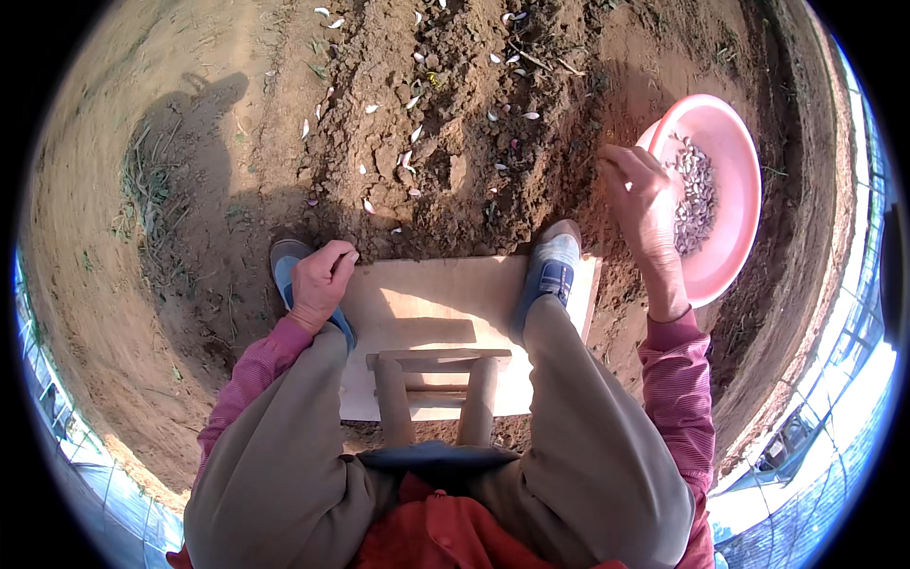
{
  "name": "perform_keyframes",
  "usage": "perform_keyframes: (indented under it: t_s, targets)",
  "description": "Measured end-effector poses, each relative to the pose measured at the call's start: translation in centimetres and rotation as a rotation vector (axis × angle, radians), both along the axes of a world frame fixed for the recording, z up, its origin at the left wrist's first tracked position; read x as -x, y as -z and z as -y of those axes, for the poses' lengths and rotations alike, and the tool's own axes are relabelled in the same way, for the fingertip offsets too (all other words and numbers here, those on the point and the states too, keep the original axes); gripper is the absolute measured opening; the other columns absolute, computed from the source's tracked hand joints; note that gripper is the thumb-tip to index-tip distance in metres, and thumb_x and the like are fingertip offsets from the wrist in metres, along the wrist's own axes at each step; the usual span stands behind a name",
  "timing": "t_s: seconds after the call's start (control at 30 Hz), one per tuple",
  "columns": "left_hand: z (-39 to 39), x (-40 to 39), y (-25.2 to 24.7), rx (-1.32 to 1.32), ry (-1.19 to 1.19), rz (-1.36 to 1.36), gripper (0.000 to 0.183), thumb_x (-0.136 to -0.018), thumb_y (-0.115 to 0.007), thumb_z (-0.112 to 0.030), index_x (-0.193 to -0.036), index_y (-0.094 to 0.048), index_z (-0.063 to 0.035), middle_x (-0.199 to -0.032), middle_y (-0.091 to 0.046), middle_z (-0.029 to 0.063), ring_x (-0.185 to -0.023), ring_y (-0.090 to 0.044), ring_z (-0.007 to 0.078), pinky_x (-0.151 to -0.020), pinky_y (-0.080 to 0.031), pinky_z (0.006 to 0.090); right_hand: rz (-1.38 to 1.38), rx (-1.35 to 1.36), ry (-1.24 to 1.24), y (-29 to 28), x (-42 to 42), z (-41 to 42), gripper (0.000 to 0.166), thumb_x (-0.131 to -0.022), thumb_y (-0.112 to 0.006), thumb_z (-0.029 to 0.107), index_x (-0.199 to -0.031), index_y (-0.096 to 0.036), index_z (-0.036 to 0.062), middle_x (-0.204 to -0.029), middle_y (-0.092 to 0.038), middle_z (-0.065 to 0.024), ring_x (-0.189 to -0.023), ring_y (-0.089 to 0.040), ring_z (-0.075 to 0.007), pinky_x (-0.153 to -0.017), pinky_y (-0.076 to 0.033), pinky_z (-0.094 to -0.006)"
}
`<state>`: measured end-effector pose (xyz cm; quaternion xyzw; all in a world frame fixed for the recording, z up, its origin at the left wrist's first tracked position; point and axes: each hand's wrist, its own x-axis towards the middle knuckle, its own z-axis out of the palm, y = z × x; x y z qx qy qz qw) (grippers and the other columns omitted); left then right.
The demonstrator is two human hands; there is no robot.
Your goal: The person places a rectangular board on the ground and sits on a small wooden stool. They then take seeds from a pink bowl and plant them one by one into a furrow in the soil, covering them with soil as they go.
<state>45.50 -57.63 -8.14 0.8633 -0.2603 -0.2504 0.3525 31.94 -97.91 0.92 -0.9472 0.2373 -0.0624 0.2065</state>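
Observation:
My right hand (640, 195) is over the left rim of a pink plastic bowl (743, 213), fingers bent and fingertips close together. A small pale spot shows between the fingers; whether it is a clove or a gap, I cannot tell. Inside the bowl lies a heap of purplish garlic cloves (697, 199). My left hand (323, 277) is curled above my left shoe, thumb against forefinger, and whatever it may hold is hidden. Ahead, whitish and pinkish garlic cloves, such as this one (416, 133), lie scattered in rough rows on the loose soil (455, 142).
A wooden board (426, 284) lies under my shoes (554, 263). Between my legs stands a low wooden stool (439, 359). Dry weeds (146, 178) are heaped at the left. Thin twigs (530, 57) lie among the far cloves. Blue netting or sheeting (817, 441) runs along the outer edge.

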Motion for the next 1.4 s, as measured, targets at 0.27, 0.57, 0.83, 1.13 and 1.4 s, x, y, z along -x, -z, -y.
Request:
perform_keyframes:
  t_s: [0.27, 0.57, 0.83, 1.13, 1.4]
  targets:
    - [-0.1, -0.6, 0.7, -0.050, -0.003, -0.034, 0.009, -0.087, -0.067, -0.015, -0.091, -0.066, -0.0071, -0.074, -0.064, 0.0111, -0.062, -0.064, 0.0256, -0.057, -0.048, 0.0324, -0.133, 0.156, -0.305, 10.0, -4.5, -4.7, 0.015, -0.076, -0.074, 0.019, -0.087, -0.067, 0.0118, -0.082, -0.060, -0.0049, -0.084, -0.063, -0.0249, -0.074, -0.051, -0.0387]
    - [-0.5, -1.0, 0.5, 0.018, -0.032, -0.063, 0.008, -0.086, -0.067, -0.014, -0.090, -0.065, -0.0068, -0.076, -0.065, 0.0116, -0.064, -0.064, 0.0280, -0.057, -0.048, 0.0330, -0.163, 0.222, -0.371, 11.6, -5.1, -5.2, 0.017, -0.073, -0.076, 0.018, -0.086, -0.067, 0.0120, -0.084, -0.060, -0.0052, -0.083, -0.063, -0.0231, -0.073, -0.051, -0.0369]
    - [-1.1, -0.8, 0.2, 0.098, -0.070, -0.056, 0.007, -0.088, -0.065, -0.008, -0.092, -0.065, -0.0032, -0.074, -0.063, 0.0112, -0.060, -0.061, 0.0205, -0.056, -0.047, 0.0293, -0.006, -1.529, 0.402, 8.1, -3.0, -6.8, 0.014, -0.096, -0.062, 0.013, -0.106, -0.066, 0.0047, -0.099, -0.071, -0.0037, -0.077, -0.063, -0.0060, -0.066, -0.051, -0.0205]
    - [-1.4, -1.0, 0.2, 0.049, -0.037, 0.012, 0.006, -0.087, -0.065, -0.008, -0.091, -0.064, -0.0033, -0.078, -0.064, 0.0123, -0.067, -0.064, 0.0268, -0.060, -0.049, 0.0324, -0.011, -1.479, 0.527, 9.4, -0.2, -8.8, 0.020, -0.093, -0.064, 0.007, -0.113, -0.069, 0.0030, -0.092, -0.070, -0.0019, -0.075, -0.063, -0.0067, -0.065, -0.050, -0.0195]
    - [-1.0, -1.1, 0.1, -0.020, -0.023, 0.021, 0.007, -0.086, -0.067, -0.011, -0.090, -0.064, -0.0045, -0.078, -0.065, 0.0123, -0.068, -0.064, 0.0293, -0.060, -0.049, 0.0337, -0.039, -0.174, -0.077, 8.9, -1.9, -6.9, 0.014, -0.084, -0.067, 0.005, -0.096, -0.073, 0.0053, -0.081, -0.066, -0.0087, -0.073, -0.066, -0.0234, -0.067, -0.054, -0.0334]
